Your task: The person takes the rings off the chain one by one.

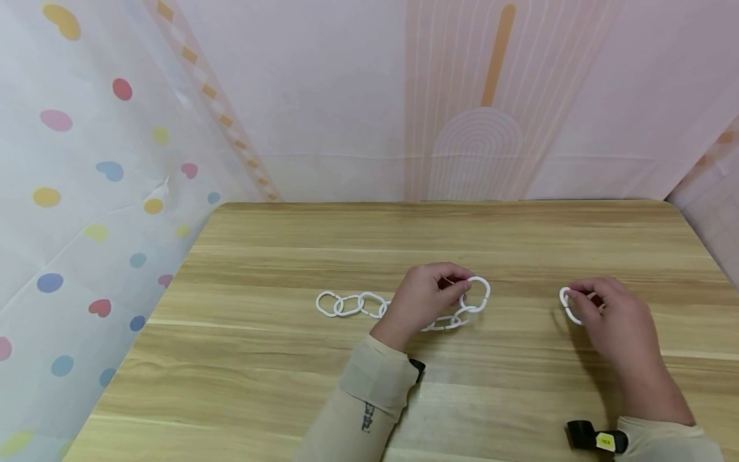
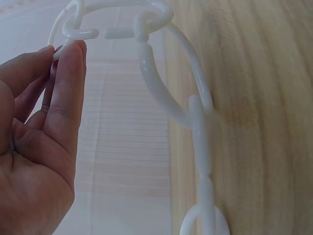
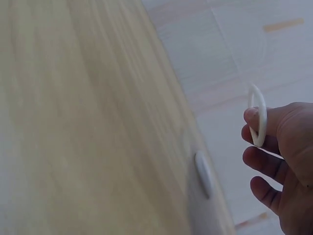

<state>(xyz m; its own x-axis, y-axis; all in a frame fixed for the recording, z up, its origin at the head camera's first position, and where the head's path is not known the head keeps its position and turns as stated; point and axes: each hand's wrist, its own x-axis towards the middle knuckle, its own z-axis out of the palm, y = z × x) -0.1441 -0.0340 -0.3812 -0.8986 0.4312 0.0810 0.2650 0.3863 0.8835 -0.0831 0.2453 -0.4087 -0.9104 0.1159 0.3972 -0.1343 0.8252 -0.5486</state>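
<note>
3 views share the tabletop.

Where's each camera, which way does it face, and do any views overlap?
Head: worn on the head, facing forward and down at the table; left hand, right hand and sleeves show.
Left wrist: on that wrist, facing the white chain, table and backdrop; the left hand shows.
Right wrist: on that wrist, facing table and backdrop; the right hand shows, pinching a separate link.
Shared: head and right wrist both show that link.
</note>
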